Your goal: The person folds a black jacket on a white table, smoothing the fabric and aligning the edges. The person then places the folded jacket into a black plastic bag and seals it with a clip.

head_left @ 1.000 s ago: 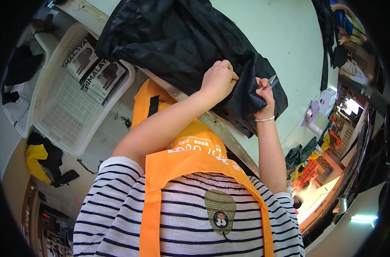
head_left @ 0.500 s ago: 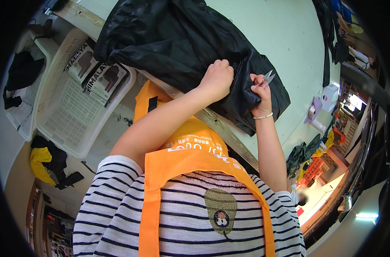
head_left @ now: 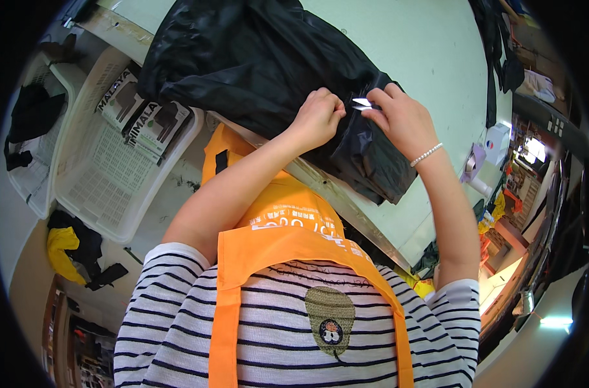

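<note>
A glossy black garment (head_left: 236, 77) lies bunched across the pale tabletop in front of me. My left hand (head_left: 319, 118) is closed on it, thumb and fingers pinching the cloth near a seam. Just to the right, my right hand (head_left: 403, 119) holds a small pair of thread snips (head_left: 361, 103). Their pale blades point left toward the pinched spot and stand slightly apart. Whether they touch any thread is too small to tell. The garment's lower right end hangs in folds below my right hand.
The pale green table (head_left: 424, 58) has a worn near edge. At left stand a white plastic basket (head_left: 103, 187) with printed packages (head_left: 149, 129) and another basket (head_left: 61, 84) with black cloth. Black and yellow cloth (head_left: 65, 255) lies below them. A purple-and-white object (head_left: 473, 161) is at right.
My right hand has lifted off the garment's right end and turned, bringing the snips' blades left beside my left hand. My left hand has shifted slightly left.
</note>
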{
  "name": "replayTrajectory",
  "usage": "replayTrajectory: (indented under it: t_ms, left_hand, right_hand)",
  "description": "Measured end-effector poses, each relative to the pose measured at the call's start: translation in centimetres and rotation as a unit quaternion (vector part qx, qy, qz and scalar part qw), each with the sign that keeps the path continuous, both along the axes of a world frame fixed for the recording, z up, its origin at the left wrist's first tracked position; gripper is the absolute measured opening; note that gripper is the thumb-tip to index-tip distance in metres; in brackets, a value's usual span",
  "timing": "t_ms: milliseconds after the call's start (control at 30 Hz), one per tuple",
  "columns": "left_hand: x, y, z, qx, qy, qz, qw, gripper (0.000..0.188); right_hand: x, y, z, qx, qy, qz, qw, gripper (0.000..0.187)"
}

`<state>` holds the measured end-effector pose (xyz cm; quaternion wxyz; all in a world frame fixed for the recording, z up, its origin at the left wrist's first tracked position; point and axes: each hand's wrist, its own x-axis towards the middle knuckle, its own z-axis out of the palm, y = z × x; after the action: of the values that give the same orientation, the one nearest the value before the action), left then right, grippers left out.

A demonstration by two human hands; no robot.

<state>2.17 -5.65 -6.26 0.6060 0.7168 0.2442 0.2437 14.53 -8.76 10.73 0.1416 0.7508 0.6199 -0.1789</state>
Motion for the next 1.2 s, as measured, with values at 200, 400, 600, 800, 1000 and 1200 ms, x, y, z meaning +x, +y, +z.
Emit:
replayTrajectory:
  t_ms: [200, 400, 600, 800, 1000, 1200]
  left_hand:
    - [0.2, -0.2, 0.0, -0.015, 0.002, 0.004, 1.000, 0.006]
    - [0.0, -0.6, -0.5, 0.006, -0.048, 0.024, 0.999, 0.007]
    - [-0.1, -0.7, -0.4, 0.015, -0.057, 0.022, 0.998, 0.008]
    - [-0.1, -0.6, -0.4, 0.022, -0.062, 0.025, 0.998, 0.008]
    - [-0.1, -0.6, -0.5, 0.025, -0.069, 0.030, 0.997, 0.009]
    - [-0.5, 0.1, 0.6, -0.064, -0.080, 0.032, 0.994, 0.006]
  right_hand:
    - [-0.6, 1.9, -0.6, -0.075, -0.050, 0.182, 0.979, 0.016]
    - [-1.2, 1.9, -1.6, -0.095, -0.086, 0.164, 0.978, 0.017]
    - [-1.1, 1.7, -1.9, -0.093, -0.065, 0.159, 0.981, 0.019]
    - [-1.3, 1.3, -2.3, -0.059, -0.074, 0.173, 0.980, 0.021]
    - [-1.5, 1.4, -2.7, -0.061, -0.080, 0.171, 0.980, 0.019]
    - [-1.6, 1.3, -1.0, -0.037, -0.030, 0.094, 0.994, 0.020]
